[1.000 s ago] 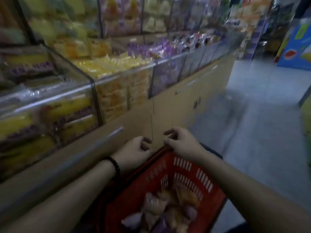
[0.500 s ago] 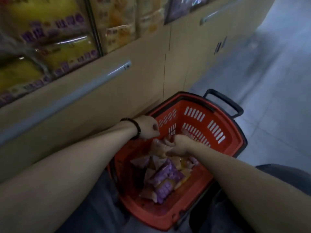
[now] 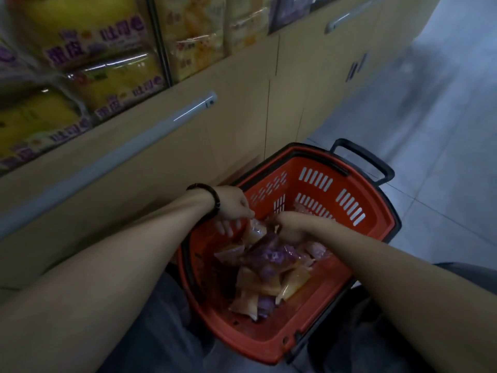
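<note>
While reaching down into the red basket (image 3: 387,224) in the lower middle of the frame, touching a pale packet (image 3: 255,232) with the left hand (image 3: 231,208), fingers loose and spread, gripping nothing. Wearing a black bracelet (image 3: 215,197) on that wrist. Holding the right hand (image 3: 291,224) low just right of the same packet, fingers curled under and hidden; cannot tell whether closed on anything.

Just below both hands, heaped on the basket floor: purple and tan snack packets (image 3: 269,267), overlapping one another. Sticking out past the basket's far rim, toward the right: a black handle (image 3: 373,162). Flanking the basket along the bottom edge: grey trouser legs (image 3: 150,332).

Running across the left and middle, close beside the basket: beige cabinet fronts (image 3: 242,125) with a silver rail (image 3: 188,111). Stacked above, in the upper left behind clear panels: yellow bread packs (image 3: 107,84) with purple lettering. Filling the right side: grey tiled floor (image 3: 443,170).
</note>
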The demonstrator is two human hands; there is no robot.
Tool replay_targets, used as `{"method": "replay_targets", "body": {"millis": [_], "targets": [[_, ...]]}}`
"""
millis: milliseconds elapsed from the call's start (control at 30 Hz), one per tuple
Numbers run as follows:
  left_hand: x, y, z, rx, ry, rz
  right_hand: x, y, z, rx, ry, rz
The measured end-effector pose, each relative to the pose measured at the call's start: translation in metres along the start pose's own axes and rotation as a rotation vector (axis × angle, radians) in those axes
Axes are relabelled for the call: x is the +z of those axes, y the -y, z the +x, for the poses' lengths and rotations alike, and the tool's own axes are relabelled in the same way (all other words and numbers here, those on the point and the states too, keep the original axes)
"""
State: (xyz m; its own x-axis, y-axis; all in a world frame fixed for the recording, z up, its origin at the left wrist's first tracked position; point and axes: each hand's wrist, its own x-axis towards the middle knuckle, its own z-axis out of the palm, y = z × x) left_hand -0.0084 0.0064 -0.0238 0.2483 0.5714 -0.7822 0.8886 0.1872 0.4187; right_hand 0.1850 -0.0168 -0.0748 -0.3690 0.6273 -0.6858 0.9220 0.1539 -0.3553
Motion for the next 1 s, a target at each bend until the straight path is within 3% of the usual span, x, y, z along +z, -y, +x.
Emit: {"method": "replay_targets", "body": {"millis": [133, 233, 367, 500, 567, 667, 767, 867, 1000], "targets": [[-0.004, 0.0, -0.009, -0.045, 0.048, -0.116, -0.041, -0.013, -0.02, -0.05, -0.174, 0.375], [-0.008, -0.002, -0.013, 0.092, -0.123, -0.091, -0.064, -0.028, -0.038, -0.115, -0.194, 0.634], [-0.013, -0.015, -0.02, 0.355, -0.253, -0.061, -0.082, -0.029, -0.061, -0.299, -0.208, 0.707], [-0.011, -0.021, -0.012, 0.482, -0.297, -0.304, -0.096, -0.025, -0.073, -0.316, -0.461, 0.699], [-0.013, -0.024, -0.009, 0.502, -0.345, -0.432, -0.101, -0.026, -0.076, -0.301, -0.597, 0.916], [-0.018, -0.033, -0.016, 0.544, -0.463, -0.621, -0.104, -0.033, -0.08, -0.33, -0.548, 1.301], [-0.019, -0.043, -0.02, 0.585, -0.516, -0.823, -0.103, -0.037, -0.088, -0.374, -0.509, 1.221], [-0.019, -0.054, -0.024, 0.621, -0.43, -0.907, -0.105, -0.03, -0.095, -0.405, -0.639, 1.111], [-0.024, -0.068, -0.035, 0.669, -0.434, -0.948, -0.116, -0.025, -0.098, -0.49, -0.824, 1.179]]}}
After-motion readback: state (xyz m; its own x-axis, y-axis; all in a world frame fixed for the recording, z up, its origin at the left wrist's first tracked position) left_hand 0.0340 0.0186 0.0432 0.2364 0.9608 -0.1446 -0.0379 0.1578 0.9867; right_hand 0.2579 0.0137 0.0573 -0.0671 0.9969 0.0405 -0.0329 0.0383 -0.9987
